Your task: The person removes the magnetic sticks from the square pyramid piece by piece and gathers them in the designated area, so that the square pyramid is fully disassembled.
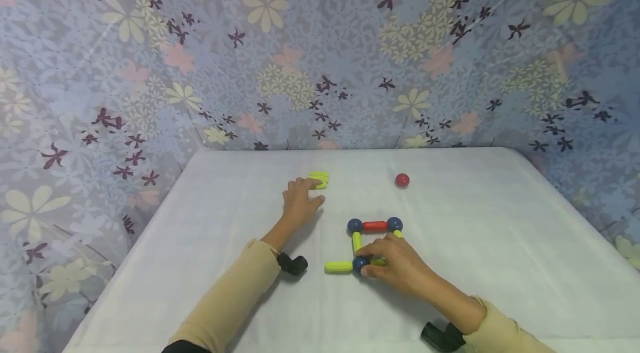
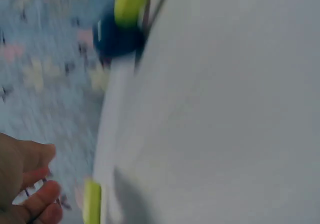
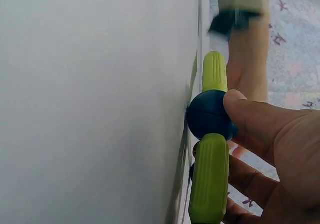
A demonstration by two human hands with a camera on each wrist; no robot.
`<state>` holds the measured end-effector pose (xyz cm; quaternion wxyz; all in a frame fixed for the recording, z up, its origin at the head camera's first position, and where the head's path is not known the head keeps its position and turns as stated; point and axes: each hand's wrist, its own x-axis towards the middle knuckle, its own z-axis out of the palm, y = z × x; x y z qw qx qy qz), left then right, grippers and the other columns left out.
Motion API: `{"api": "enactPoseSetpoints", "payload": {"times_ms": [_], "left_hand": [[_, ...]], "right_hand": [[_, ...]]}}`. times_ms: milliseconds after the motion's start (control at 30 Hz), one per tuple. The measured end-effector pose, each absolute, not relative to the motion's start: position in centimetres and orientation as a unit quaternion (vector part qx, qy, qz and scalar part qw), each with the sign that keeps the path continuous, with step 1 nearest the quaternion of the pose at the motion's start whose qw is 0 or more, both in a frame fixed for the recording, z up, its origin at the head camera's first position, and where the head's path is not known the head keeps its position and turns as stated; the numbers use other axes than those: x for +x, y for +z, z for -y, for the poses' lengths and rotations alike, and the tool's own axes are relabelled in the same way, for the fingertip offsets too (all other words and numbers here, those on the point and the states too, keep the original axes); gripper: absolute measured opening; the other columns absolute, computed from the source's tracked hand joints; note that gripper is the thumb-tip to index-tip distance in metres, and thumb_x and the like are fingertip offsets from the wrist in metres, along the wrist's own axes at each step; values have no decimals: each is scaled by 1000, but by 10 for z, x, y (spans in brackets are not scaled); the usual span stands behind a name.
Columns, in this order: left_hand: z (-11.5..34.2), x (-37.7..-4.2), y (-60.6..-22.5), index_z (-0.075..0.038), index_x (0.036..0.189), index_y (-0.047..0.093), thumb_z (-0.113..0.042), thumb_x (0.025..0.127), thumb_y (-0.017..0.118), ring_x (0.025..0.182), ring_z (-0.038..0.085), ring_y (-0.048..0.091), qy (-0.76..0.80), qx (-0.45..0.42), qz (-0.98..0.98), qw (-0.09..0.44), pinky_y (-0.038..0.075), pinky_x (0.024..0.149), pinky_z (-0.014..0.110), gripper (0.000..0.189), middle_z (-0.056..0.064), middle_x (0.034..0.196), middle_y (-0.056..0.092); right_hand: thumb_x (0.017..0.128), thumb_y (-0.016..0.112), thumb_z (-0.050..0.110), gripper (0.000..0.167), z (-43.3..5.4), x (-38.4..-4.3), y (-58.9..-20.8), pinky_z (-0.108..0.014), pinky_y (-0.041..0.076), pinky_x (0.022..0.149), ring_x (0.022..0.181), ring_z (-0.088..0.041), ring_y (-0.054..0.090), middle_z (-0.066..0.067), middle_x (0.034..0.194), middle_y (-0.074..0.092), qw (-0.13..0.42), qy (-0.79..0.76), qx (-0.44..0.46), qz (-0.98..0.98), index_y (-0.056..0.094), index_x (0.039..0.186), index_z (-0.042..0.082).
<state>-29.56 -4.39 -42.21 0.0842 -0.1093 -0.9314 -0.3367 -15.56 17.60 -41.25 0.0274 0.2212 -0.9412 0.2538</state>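
My right hand (image 1: pixel 400 265) pinches a navy blue ball (image 3: pixel 206 115) between thumb and fingers. Lime-green rods stick out from two sides of that ball, one rod (image 1: pixel 339 267) pointing left. Another lime-green rod (image 1: pixel 357 242) runs from it back to a second blue ball (image 1: pixel 354 225). From there a red rod (image 1: pixel 375 226) leads to a third blue ball (image 1: pixel 394 224), and part of the frame is hidden behind my right hand. At the far side, my left hand (image 1: pixel 301 202) reaches to several loose lime-green rods (image 1: pixel 320 176), its fingers spread and its fingertips overlapping them.
A lone red ball (image 1: pixel 402 180) lies on the white-covered table (image 1: pixel 480 203), back and right of the frame. A flower-patterned cloth (image 1: pixel 320 53) hangs behind the table. Black wrist mounts (image 1: pixel 292 264) protrude at both sleeves, close over the table.
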Motion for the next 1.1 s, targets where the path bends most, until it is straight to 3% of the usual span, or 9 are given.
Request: {"api": "enactPoseSetpoints", "payload": {"times_ms": [200, 400, 733, 1100], "left_hand": [[52, -227, -420, -16, 114, 66, -27, 92, 59, 103, 21, 51, -413, -175, 894, 0, 33, 93, 48, 26, 3, 106, 65], [56, -185, -430, -15, 112, 68, -34, 83, 69, 94, 16, 49, -410, -231, 881, -40, 31, 88, 39, 35, 0, 102, 67], [48, -177, -442, -18, 101, 73, -28, 76, 76, 83, 8, 45, -367, -232, 901, 4, 29, 82, 34, 27, -6, 91, 67], [53, -177, -441, -21, 95, 74, -27, 77, 75, 81, 6, 43, -365, -228, 903, 2, 28, 79, 30, 19, -8, 86, 65]], "right_hand": [[75, 77, 31, 26, -176, -161, -412, -23, 34, 70, 81, -4, 46, 16, 94, 71, 30, 245, 214, 945, 72, 100, 28], [75, 76, 30, 26, -177, -163, -413, -22, 33, 70, 81, -5, 46, 14, 96, 71, 26, 247, 208, 946, 73, 100, 27], [77, 75, 32, 26, -178, -164, -415, -22, 33, 68, 80, -5, 46, 14, 95, 71, 30, 258, 221, 940, 72, 101, 27], [77, 75, 32, 24, -174, -164, -413, -21, 33, 67, 80, -7, 46, 13, 96, 72, 18, 261, 218, 940, 73, 100, 27]]}}
